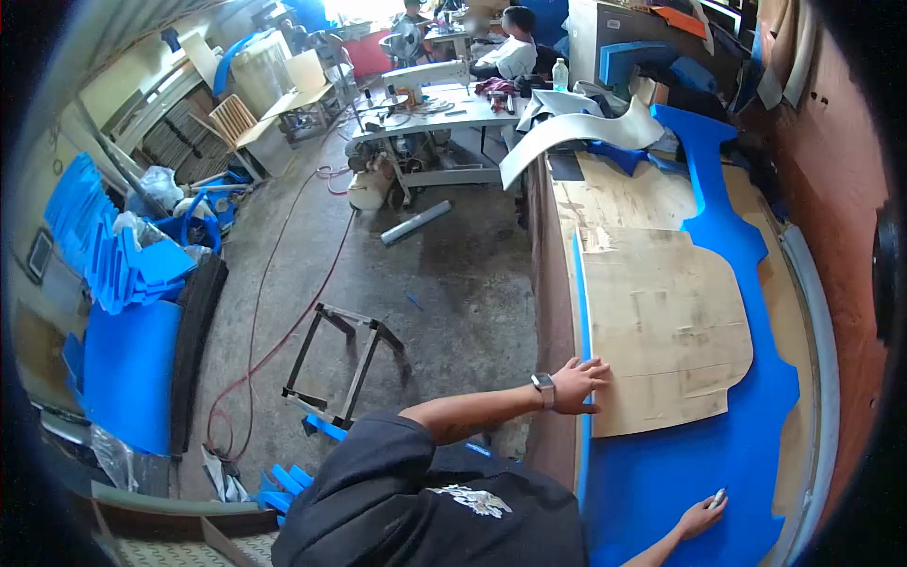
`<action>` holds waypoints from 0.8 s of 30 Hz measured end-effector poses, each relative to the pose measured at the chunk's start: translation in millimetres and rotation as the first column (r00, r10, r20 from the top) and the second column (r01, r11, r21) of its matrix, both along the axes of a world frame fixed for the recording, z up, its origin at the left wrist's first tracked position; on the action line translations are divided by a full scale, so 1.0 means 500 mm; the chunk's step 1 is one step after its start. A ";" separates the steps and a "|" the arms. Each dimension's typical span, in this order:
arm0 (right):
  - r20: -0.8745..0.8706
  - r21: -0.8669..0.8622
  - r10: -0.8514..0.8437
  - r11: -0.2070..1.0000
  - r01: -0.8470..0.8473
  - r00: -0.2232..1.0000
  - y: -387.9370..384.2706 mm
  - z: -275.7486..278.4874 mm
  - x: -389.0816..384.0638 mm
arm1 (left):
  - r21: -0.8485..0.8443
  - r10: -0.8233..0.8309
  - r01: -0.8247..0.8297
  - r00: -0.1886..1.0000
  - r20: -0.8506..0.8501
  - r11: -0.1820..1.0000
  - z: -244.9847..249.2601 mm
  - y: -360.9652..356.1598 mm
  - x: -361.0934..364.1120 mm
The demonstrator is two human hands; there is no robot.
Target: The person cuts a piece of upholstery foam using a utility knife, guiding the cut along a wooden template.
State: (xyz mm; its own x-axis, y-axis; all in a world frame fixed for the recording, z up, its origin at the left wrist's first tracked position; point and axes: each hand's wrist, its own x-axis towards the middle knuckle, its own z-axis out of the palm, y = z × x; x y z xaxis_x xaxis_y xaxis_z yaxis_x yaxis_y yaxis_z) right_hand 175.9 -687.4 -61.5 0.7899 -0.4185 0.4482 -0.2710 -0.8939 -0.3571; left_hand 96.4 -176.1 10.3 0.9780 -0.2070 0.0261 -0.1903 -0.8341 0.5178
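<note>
My left hand (578,386), with a watch on its wrist, lies with fingers spread on the left edge of a flat wooden template (666,331). This template has rounded corners and a stepped cut at its lower right. Beneath it is a blue foam sheet (661,482), which shows along the left edge, below and to the right. My right hand (699,520) is over the lower part of the foam, apart from the template. Its fingers are closed round a short whitish marker (718,498), whose tip is too small to make out.
The foam lies on a long wooden workbench (628,194), with a curled white sheet (576,137) at its far end. On the floor to the left are a metal frame (345,364), a red hose (283,364) and blue foam rolls (132,378). A person (510,52) sits beyond the sewing table (435,113).
</note>
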 end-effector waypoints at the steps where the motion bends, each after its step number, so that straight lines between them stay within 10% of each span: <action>1: 0.009 0.009 -0.002 1.000 0.002 1.000 0.004 0.002 -0.002 | -0.154 -0.054 0.044 0.997 -0.061 0.987 0.053 0.017 -0.008; 4: 0.111 0.044 0.031 0.998 -0.036 0.993 -0.081 -0.080 0.044 | -0.725 -0.063 0.016 0.997 -0.039 0.689 0.239 0.068 -0.072; 5: 0.158 0.054 0.047 0.997 -0.056 0.986 -0.104 -0.112 0.050 | -0.643 0.032 0.204 0.942 0.335 0.739 0.301 0.088 -0.102; 9: 0.077 0.234 -0.249 0.946 0.225 0.965 -0.030 -0.062 0.003 | -0.316 0.032 0.474 0.516 0.856 0.822 0.556 0.224 -0.261; 13: 0.215 0.555 -0.441 0.789 0.262 0.872 0.079 -0.085 -0.035 | 0.178 -0.242 0.248 0.256 0.936 0.952 0.717 0.375 -0.468; 18: 0.229 0.781 -0.327 0.624 0.028 0.917 0.193 -0.068 -0.070 | 0.102 -0.298 0.371 0.522 0.800 0.923 0.741 0.490 -0.547; 24: 0.080 0.802 -0.245 0.592 0.083 0.966 0.239 -0.144 -0.031 | -0.588 -0.172 0.553 0.798 0.578 0.590 0.743 0.596 -0.480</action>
State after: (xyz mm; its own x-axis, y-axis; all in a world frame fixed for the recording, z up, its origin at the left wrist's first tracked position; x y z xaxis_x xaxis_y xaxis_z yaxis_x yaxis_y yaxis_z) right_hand 160.5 -567.9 -133.6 0.6192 -0.7852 -0.0067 -0.2491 -0.1884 -0.9500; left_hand -143.6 121.7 381.8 0.6596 -0.2694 0.7017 -0.7374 -0.0513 0.6735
